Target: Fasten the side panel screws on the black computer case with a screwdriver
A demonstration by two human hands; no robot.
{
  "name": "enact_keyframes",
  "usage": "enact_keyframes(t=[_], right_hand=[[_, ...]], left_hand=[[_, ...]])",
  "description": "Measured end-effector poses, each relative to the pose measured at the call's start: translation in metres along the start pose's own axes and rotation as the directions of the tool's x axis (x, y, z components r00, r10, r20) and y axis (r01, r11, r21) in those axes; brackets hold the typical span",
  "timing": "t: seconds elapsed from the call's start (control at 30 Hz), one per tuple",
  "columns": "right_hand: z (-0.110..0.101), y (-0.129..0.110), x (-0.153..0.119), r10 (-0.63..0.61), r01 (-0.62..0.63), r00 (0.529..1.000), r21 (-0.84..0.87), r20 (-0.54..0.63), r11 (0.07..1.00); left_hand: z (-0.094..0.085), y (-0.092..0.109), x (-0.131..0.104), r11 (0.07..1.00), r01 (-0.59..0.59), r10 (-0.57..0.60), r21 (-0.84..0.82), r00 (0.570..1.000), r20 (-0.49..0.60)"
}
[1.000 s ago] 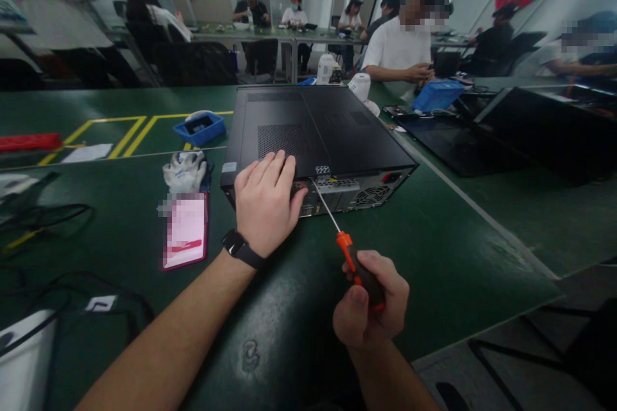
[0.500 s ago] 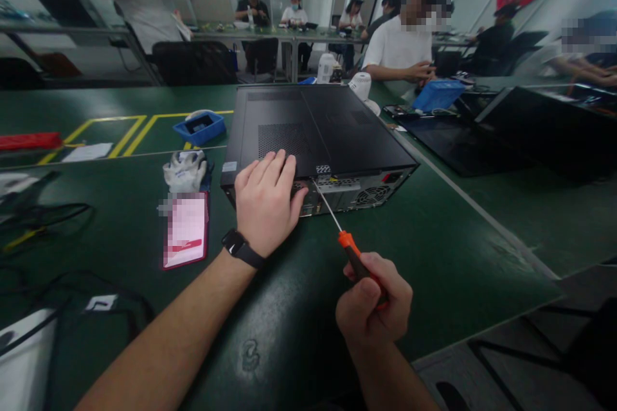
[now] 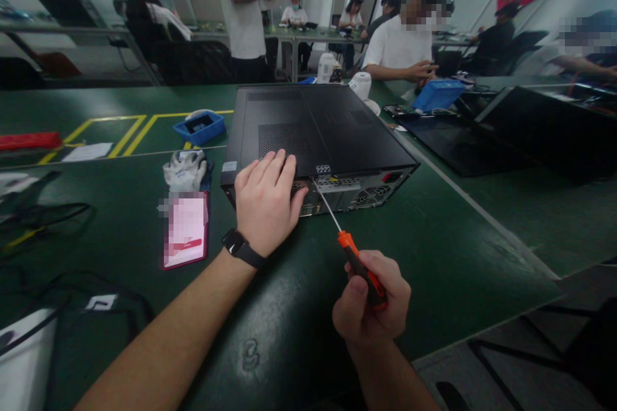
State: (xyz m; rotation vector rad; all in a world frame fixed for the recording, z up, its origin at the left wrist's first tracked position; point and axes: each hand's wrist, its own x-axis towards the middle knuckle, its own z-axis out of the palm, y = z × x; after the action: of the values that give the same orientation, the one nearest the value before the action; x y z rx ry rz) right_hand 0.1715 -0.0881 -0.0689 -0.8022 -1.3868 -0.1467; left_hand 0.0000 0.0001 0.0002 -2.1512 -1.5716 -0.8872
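A black desktop computer case [image 3: 332, 122] lies flat on the green table, its rear panel with fan grille facing me. Across its near left top edge rests my left hand [image 3: 267, 209], fingers stretched out on the cover and thumb against the rear panel. My right hand [image 3: 373, 298] is wrapped around the orange and dark handle of a screwdriver [image 3: 348, 247]. The shaft points up and left, and its tip meets the rear panel near the top edge, just right of my left thumb. What sits under the tip is too small to make out.
Left of the case are a pink-framed phone or tablet [image 3: 187, 231], gloves [image 3: 186, 170] and a blue bin [image 3: 200, 127]. Black cables [image 3: 48, 205] spread at far left. To the right lie dark panels [image 3: 544, 128], near a co-worker in a white shirt [image 3: 400, 45]. Others sit behind.
My right hand has shifted slightly, its grip on the screwdriver handle turned a little; the tip stays in place. My left hand is still. A standing person in the background has moved right.
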Motion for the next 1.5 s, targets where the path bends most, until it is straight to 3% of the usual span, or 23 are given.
enact_keyframes(t=[0.2, 0.47, 0.9, 1.07, 1.27, 1.5], right_hand=[[-0.003, 0.002, -0.006, -0.007, 0.007, 1.0, -0.073, 0.0, 0.997], [0.002, 0.001, -0.005, 0.012, -0.013, 1.0, 0.041, 0.009, 0.999], [0.001, 0.0, 0.002, -0.084, 0.084, 0.996, -0.039, -0.014, 0.996], [0.0, 0.002, -0.004, -0.039, 0.038, 0.999, -0.072, -0.004, 0.997], [0.002, -0.001, 0.001, -0.016, 0.015, 1.0, 0.032, 0.005, 0.999], [-0.001, -0.003, 0.005, -0.007, 0.008, 1.0, -0.051, 0.017, 0.999]], left_hand=[[0.0, 0.0, 0.0, 1.0, 0.003, -0.003, 0.003, 1.0, 0.003], [-0.001, 0.001, 0.001, 1.0, 0.017, -0.017, -0.017, 1.0, 0.016], [-0.002, 0.001, 0.001, 0.999, 0.016, -0.015, -0.041, 1.0, 0.009], [-0.002, 0.001, 0.001, 0.998, 0.025, -0.025, -0.052, 1.0, 0.019], [-0.002, 0.001, 0.0, 0.999, 0.022, -0.021, -0.039, 0.999, 0.025], [-0.002, 0.001, 0.001, 0.998, 0.029, -0.028, -0.054, 0.999, 0.022]])
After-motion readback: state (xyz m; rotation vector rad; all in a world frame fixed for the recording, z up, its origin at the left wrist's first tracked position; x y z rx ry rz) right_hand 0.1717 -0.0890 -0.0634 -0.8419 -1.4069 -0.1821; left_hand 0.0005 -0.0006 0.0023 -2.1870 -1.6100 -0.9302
